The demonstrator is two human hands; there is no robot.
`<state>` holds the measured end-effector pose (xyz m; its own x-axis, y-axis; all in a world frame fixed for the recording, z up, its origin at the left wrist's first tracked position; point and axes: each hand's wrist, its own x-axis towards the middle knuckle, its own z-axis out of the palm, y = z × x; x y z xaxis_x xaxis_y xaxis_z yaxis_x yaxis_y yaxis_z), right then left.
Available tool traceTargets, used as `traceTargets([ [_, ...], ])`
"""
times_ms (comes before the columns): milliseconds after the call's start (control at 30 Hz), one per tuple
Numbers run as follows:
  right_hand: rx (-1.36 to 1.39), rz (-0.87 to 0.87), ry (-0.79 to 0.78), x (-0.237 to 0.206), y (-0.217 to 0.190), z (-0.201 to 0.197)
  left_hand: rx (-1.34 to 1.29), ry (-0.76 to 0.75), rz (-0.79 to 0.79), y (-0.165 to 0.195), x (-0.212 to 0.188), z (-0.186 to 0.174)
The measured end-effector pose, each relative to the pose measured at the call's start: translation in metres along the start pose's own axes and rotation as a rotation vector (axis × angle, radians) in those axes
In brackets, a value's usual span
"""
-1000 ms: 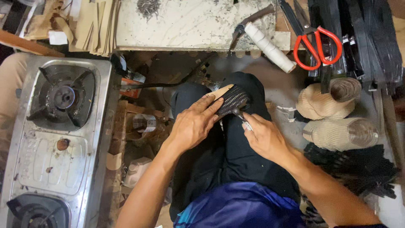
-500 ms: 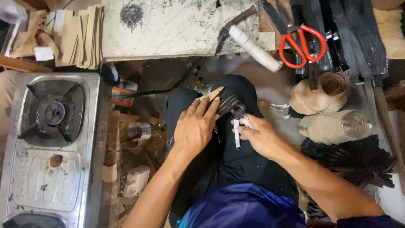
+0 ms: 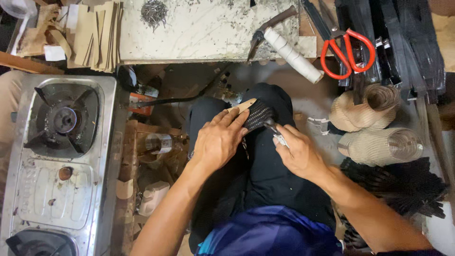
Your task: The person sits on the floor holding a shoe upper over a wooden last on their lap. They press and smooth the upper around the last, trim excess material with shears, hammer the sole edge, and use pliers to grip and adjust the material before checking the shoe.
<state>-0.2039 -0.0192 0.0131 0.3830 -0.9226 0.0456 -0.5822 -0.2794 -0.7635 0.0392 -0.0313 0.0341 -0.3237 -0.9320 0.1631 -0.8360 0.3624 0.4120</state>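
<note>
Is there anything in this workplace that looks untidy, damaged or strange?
Yes. The gas stove at the person's left is stained and rusty. A loose heap of small nails lies on the scratched, spotted board. Scraps and bottles crowd the floor between stove and knee. Both hands, left and right, work normally.
</note>
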Motion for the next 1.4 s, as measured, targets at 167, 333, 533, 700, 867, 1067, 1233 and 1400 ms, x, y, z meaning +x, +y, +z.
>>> traceTargets([
  [167, -0.279, -0.006, -0.072, 0.003, 0.000, -0.011, 0.062, -0.013, -0.013, 0.009, 0.007, 0.004],
  [333, -0.265, -0.066, -0.086, 0.007, -0.023, -0.025, 0.018, -0.051, -0.024, 0.003, 0.012, -0.002],
  [533, -0.042, -0.097, 0.239, 0.005, -0.036, -0.013, -0.109, -0.111, -0.022, -0.010, 0.012, -0.009],
  [700, -0.092, -0.053, 0.056, 0.011, -0.032, -0.005, -0.083, -0.141, -0.026, -0.011, 0.016, -0.011],
  [867, -0.137, -0.273, 0.266, 0.012, -0.036, -0.003, -0.155, -0.169, -0.055, -0.015, 0.011, -0.015],
  [1067, 0.162, -0.077, 0.122, 0.014, -0.039, 0.004, -0.361, -0.118, 0.019, -0.040, -0.018, -0.034],
  [1233, -0.175, -0.204, 0.117, 0.018, -0.047, 0.018, -0.416, -0.077, -0.082, -0.053, -0.027, -0.024],
  [1400, 0.035, -0.222, 0.151, 0.023, -0.053, 0.029, -0.436, -0.047, -0.056, -0.061, -0.026, -0.020],
])
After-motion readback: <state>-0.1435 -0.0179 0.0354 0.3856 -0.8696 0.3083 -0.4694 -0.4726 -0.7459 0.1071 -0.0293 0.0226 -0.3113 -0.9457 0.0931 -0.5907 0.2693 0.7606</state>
